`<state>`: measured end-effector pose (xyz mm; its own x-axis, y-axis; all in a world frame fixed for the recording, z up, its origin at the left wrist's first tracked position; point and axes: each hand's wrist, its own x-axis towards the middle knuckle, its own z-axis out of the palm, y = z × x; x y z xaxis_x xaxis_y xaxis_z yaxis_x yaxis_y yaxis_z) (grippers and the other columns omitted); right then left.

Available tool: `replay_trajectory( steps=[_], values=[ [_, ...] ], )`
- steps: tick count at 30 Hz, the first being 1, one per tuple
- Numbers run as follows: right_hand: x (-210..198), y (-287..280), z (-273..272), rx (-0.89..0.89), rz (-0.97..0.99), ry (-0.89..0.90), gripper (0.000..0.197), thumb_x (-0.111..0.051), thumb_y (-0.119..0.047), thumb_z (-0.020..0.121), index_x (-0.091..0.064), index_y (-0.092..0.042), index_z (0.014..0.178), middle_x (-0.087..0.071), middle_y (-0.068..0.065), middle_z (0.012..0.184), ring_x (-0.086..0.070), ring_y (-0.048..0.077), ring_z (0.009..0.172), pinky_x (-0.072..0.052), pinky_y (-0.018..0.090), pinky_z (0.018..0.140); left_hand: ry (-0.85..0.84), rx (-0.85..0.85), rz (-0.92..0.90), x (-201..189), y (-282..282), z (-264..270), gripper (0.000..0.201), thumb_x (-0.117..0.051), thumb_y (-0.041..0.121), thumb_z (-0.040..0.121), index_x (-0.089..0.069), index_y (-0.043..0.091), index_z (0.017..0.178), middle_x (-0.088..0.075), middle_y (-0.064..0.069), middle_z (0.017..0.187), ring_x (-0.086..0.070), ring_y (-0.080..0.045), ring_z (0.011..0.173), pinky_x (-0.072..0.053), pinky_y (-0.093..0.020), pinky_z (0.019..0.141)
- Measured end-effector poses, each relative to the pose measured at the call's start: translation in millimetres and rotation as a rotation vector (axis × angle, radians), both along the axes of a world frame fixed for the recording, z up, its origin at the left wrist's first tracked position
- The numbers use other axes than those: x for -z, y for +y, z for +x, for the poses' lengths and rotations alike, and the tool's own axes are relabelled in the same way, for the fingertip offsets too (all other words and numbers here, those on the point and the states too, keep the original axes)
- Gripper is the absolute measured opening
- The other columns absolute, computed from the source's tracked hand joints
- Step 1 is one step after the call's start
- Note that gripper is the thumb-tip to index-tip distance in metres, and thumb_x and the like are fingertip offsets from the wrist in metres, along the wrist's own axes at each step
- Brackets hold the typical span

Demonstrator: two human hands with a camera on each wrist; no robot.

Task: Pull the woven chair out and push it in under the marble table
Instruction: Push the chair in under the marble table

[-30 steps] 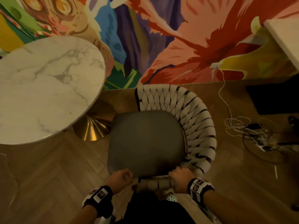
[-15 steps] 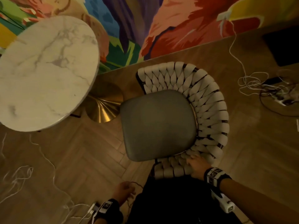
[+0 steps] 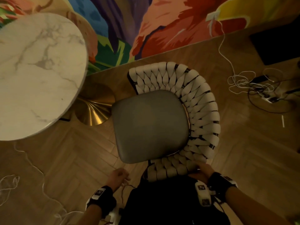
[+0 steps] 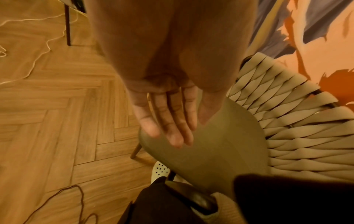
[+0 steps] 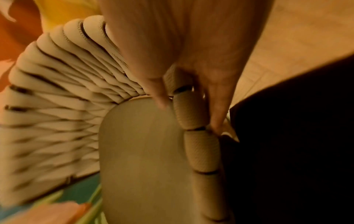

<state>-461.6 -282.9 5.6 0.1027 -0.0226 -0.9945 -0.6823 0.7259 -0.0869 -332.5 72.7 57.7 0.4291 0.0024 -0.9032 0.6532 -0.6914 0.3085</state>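
The woven chair (image 3: 201, 111) has a cream strap back wrapped round a grey seat cushion (image 3: 151, 127). It stands on the floor to the right of the round marble table (image 3: 35, 75), clear of the tabletop. My right hand (image 3: 202, 172) grips the near end of the woven rim (image 5: 189, 110), thumb inside and fingers outside. My left hand (image 3: 118, 176) hangs free to the left of the chair, its fingers (image 4: 168, 121) straight above the seat's edge, holding nothing.
The table's gold cone base (image 3: 95, 109) stands just left of the seat. White cables (image 3: 240, 82) and a power strip lie on the floor at right; a thin white cord (image 3: 29, 161) trails at left. A painted mural wall (image 3: 162, 26) runs behind. Herringbone wood floor all round.
My left hand has let go of the chair rim and dropped to the left. The chair has swung out away from the table, with my right hand still on the rim.
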Motion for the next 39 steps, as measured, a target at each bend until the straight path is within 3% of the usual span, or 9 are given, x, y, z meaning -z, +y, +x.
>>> replay_trajectory(
  steps=[4,11,13,17,19,24,28,32,39],
  values=[
    [2,22,19,0.106,-0.083,-0.014,0.034,-0.054,-0.008,0.094,-0.049,-0.001,0.127,-0.051,0.021,0.123,-0.055,0.043,0.099,-0.058,0.043,0.050,-0.024,-0.047,-0.017,0,8,7,0.021,-0.050,0.001,0.093,-0.057,0.007,0.074,-0.067,-0.006,0.065,-0.057,-0.013,0.046,-0.043,-0.017,0.041],
    [-4,31,64,0.099,-0.156,0.018,0.040,-0.050,-0.004,0.095,-0.043,0.002,0.134,-0.048,0.025,0.137,-0.056,0.043,0.103,-0.051,0.050,0.071,0.149,-0.140,0.048,-3,51,35,0.021,-0.048,0.003,0.094,-0.057,0.005,0.075,-0.065,-0.009,0.061,-0.058,-0.012,0.037,-0.039,-0.018,0.037],
    [-7,30,83,0.044,-0.192,0.018,0.040,-0.048,-0.001,0.095,-0.041,0.008,0.133,-0.045,0.031,0.138,-0.059,0.037,0.087,-0.054,0.046,0.067,0.135,-0.137,0.055,-1,66,55,0.019,-0.050,0.006,0.094,-0.058,0.004,0.076,-0.067,-0.006,0.058,-0.059,-0.016,0.043,-0.040,-0.021,0.044],
    [-8,34,124,0.132,-0.174,-0.005,0.037,-0.048,-0.002,0.095,-0.045,0.001,0.132,-0.048,0.026,0.133,-0.055,0.047,0.097,-0.057,0.047,0.045,0.095,-0.117,0.047,0,83,98,0.020,-0.051,0.007,0.094,-0.060,0.005,0.075,-0.068,-0.009,0.063,-0.059,-0.020,0.050,-0.041,-0.023,0.048],
    [-11,38,148,0.126,-0.163,-0.002,0.029,-0.047,-0.004,0.096,-0.048,-0.003,0.125,-0.050,0.022,0.122,-0.055,0.043,0.085,-0.053,0.043,0.036,0.051,-0.105,0.037,-2,85,118,0.020,-0.050,0.007,0.093,-0.061,0.006,0.077,-0.068,-0.010,0.069,-0.060,-0.020,0.053,-0.042,-0.023,0.049],
    [-12,35,207,-0.017,-0.216,0.023,0.043,-0.048,-0.009,0.096,-0.038,-0.006,0.137,-0.050,0.020,0.115,-0.057,0.038,0.075,-0.052,0.040,0.052,0.007,-0.130,0.005,-3,94,161,0.022,-0.048,0.005,0.094,-0.061,0.009,0.077,-0.068,-0.010,0.072,-0.060,-0.020,0.054,-0.042,-0.023,0.049],
    [-28,27,257,-0.077,-0.247,-0.059,0.016,-0.047,-0.013,0.095,-0.045,-0.007,0.110,-0.044,0.014,0.082,-0.039,0.026,0.057,-0.043,0.025,0.038,-0.005,-0.175,-0.004,-2,100,176,0.019,-0.050,0.003,0.092,-0.061,0.007,0.078,-0.068,-0.009,0.067,-0.059,-0.013,0.044,-0.040,-0.020,0.045],
    [-33,15,299,-0.140,-0.263,-0.099,0.007,-0.048,-0.015,0.092,-0.049,-0.011,0.087,-0.050,0.013,0.067,-0.045,0.026,0.050,-0.043,0.032,0.044,0.041,-0.229,-0.003,-5,109,180,0.017,-0.050,0.007,0.094,-0.062,0.005,0.083,-0.068,-0.011,0.072,-0.059,-0.017,0.050,-0.042,-0.021,0.047],
    [-20,-11,364,-0.245,-0.259,-0.137,0.010,-0.058,-0.018,0.082,-0.049,-0.016,0.087,-0.051,0.011,0.064,-0.045,0.022,0.035,-0.044,0.030,0.041,0.126,-0.345,0.053,-4,129,166,0.019,-0.052,0.010,0.094,-0.064,-0.001,0.084,-0.069,-0.012,0.063,-0.060,-0.020,0.047,-0.041,-0.022,0.046]
  ],
)
